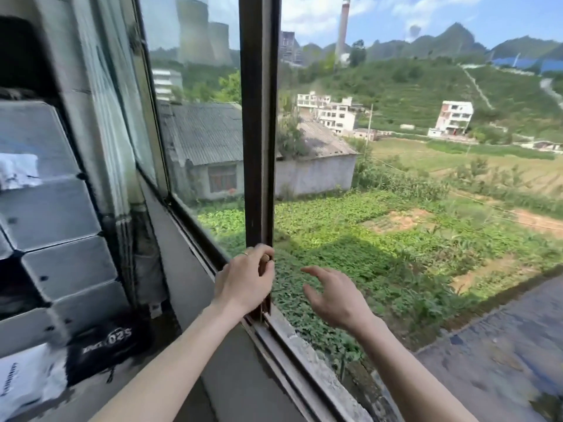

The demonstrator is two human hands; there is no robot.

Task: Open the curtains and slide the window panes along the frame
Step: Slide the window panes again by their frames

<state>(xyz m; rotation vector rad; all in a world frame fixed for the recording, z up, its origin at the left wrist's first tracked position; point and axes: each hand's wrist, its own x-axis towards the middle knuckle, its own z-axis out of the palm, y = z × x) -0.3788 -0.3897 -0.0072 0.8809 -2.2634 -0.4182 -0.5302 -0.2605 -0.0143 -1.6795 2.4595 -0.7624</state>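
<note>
A dark upright window pane frame (258,117) stands in the middle of the view, its glass pane (201,117) stretching to the left. My left hand (246,278) is shut around the lower part of that upright, just above the bottom track (292,354). My right hand (335,296) hovers to the right of it in the open gap, fingers spread, holding nothing. To the right of the upright the window is open to the outside. A pale curtain (106,117) hangs bunched at the far left beside the window.
Grey stacked storage cubes (54,208) stand at the left, with a dark bag (106,342) and a white bag (24,382) below them. A grey sill (189,269) runs along the window. Outside lie green fields, a road and houses.
</note>
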